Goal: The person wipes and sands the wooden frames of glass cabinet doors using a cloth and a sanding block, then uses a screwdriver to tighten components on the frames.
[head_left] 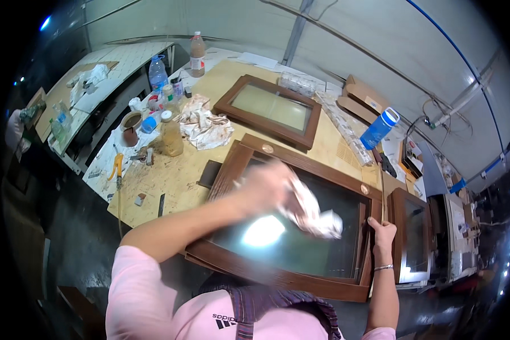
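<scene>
My left hand [269, 187], smeared by motion, is closed around a crumpled white cloth [311, 212] with brownish stains. It is over the glass pane [300, 249] of a brown wooden cabinet door [300, 287]; whether the cloth touches the glass I cannot tell. Two pale round spots mark the door's far rail. At the door's right edge, my right hand [383, 231] grips the frame, thumb on top and the other fingers mostly hidden. The door lies on the near part of a worktable [192, 175], tilted in view. Light glares off its glass.
Beyond lies a smaller glazed wooden door [238, 97]; another framed panel [412, 238] stands at right. A stained rag [204, 124], a bottle of yellowish liquid [171, 136], a bowl [131, 120] and an orange-handled tool [117, 166] sit left. A blue bottle [379, 129] is back right.
</scene>
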{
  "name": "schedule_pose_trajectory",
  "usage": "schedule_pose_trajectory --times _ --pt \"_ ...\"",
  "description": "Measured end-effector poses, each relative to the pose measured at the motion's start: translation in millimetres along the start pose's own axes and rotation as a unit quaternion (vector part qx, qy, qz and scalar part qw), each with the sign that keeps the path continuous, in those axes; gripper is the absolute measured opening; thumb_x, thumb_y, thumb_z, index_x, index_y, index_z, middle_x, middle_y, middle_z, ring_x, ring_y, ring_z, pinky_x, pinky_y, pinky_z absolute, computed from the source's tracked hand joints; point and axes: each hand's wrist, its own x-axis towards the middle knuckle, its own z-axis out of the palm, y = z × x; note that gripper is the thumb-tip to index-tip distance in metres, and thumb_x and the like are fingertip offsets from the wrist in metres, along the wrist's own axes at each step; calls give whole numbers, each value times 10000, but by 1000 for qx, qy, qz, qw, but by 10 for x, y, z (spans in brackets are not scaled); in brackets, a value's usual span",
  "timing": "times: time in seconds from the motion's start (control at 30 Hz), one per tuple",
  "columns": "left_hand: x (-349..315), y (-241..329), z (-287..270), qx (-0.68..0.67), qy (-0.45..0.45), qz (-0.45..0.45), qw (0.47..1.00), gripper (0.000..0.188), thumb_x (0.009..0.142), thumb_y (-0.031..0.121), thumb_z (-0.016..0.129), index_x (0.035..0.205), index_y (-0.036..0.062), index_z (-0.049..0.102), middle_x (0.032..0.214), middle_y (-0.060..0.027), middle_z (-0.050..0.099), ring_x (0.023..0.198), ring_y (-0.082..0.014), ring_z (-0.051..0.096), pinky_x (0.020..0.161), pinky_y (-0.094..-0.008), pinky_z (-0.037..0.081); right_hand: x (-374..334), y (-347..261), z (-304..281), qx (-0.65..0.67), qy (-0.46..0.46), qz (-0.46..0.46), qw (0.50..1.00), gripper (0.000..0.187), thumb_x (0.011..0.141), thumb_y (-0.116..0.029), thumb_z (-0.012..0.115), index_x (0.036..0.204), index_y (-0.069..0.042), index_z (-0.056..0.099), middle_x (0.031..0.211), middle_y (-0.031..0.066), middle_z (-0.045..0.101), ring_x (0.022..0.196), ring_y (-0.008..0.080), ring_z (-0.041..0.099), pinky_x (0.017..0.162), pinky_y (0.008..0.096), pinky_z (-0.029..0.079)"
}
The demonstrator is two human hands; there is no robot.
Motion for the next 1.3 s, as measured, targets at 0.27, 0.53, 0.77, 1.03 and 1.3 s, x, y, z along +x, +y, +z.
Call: schedule_pose_trajectory --times 0.27,0.53,0.77,1.03,1.3 --pt "-76 -975 -1130 -386 -43 -416 822 388 841 179 741 1166 -19 664 907 -30 696 721 -69 640 626 -225 511 -96 -891 -300 152 -44 -42 986 205 793 -94 811 758 -30 620 752 -11 618 669 62 522 629 238 436" --pt "293 -612 -2155 -371 101 -302 873 322 901 197 641 1152 -4 642 987 -78 687 849 -130 659 747 -280 547 37 -1534 -1143 231 -45 -268 934 374 771 -153 864 1035 -31 629 896 18 659 834 123 615 812 265 486" --pt "-369 -1221 -2213 -156 154 -128 967 302 1006 211 537 1224 12 604 1123 -72 661 984 -142 625 854 -312 516 116 -1586 -970 246 -96 -331 906 454 709 105 815 1108 -19 637 946 76 734 812 143 695 803 289 597" --pt "-518 -368 -1421 -115 199 -15 973 198 887 1 663 1080 -31 634 1097 -154 690 1029 -241 673 942 -358 533 182 -601 -710 129 -28 -440 888 152 847 -20 726 837 19 579 842 72 589 798 158 579 763 292 503" --pt "-1425 -40 -1134 111 122 0 986 242 867 61 641 1099 -4 668 1127 -213 703 1037 -334 697 893 -364 561 -435 -15 -740 -35 -24 -474 879 133 775 44 684 903 51 650 1011 187 691 985 306 698 874 363 570"
